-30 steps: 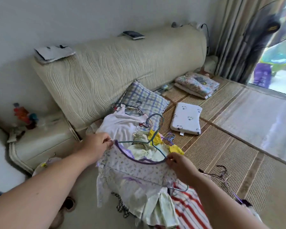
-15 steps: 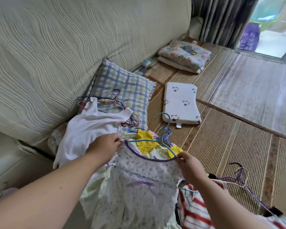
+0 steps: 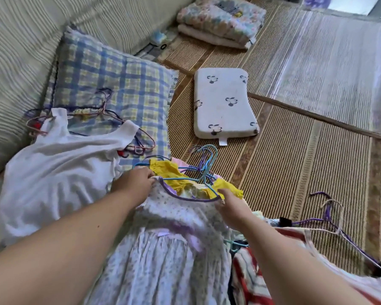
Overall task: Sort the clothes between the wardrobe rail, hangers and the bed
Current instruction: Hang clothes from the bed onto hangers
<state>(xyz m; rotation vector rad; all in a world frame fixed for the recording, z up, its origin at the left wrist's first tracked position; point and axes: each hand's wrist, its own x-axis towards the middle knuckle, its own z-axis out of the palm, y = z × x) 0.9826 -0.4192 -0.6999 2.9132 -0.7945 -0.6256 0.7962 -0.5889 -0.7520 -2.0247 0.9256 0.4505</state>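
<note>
A small white dress with purple dots and a purple neck trim hangs on a blue wire hanger and lies over the clothes pile on the bed. My left hand pinches the dress's left shoulder where it meets the hanger. My right hand grips the right shoulder. Under the neckline a yellow garment shows, with several more hanger hooks bunched beside it. A white sleeveless top lies to the left on its own hanger.
A blue-and-yellow checked pillow leans on the cream headboard. A small white pillow and a folded floral blanket lie on the woven mat. A red-striped garment and purple hangers lie at right.
The view has tilted down and closer to the bed. Both hands have carried the dotted dress lower onto the pile, keeping hold of its shoulders.
</note>
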